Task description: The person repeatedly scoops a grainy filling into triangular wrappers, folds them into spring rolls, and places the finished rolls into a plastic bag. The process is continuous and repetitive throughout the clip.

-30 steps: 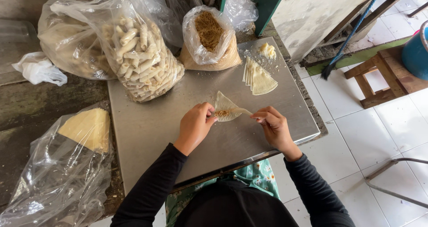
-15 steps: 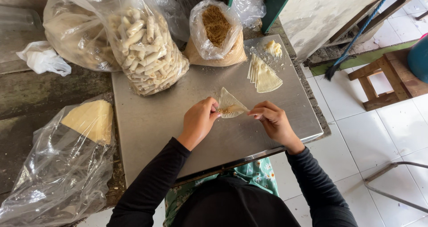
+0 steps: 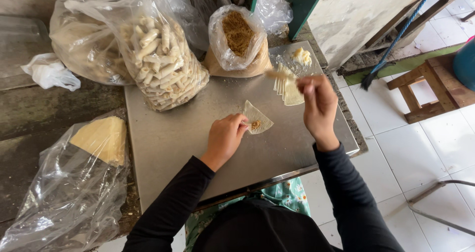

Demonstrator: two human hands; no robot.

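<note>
Grey steel worktop (image 3: pixel 168 143). On it, a pale cream wrapper (image 3: pixel 258 117) with a brown filling spot. Behind it, cream rolls in a clear bag (image 3: pixel 161 64) and brown crumbs in another bag (image 3: pixel 237 34). Black sleeves (image 3: pixel 168 207); white floor tiles (image 3: pixel 401 138).

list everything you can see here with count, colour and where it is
metal tray: one, grey, centre.
bag of rolls: one, clear with pale rolls, back left of tray.
bag of filling: one, clear with brown crumbs, back of tray.
wrapper stack: one, pale, back right of tray.
folded wrapper: one, pale with brown filling, tray centre.
bag of sheets: one, clear with yellow sheets, left.
white bag: one, far left.
wooden stool: one, brown, right on the tiled floor.
left hand: one, on the folded wrapper.
right hand: one, raised over the wrapper stack, fingers pinched on a pale strip.
</note>
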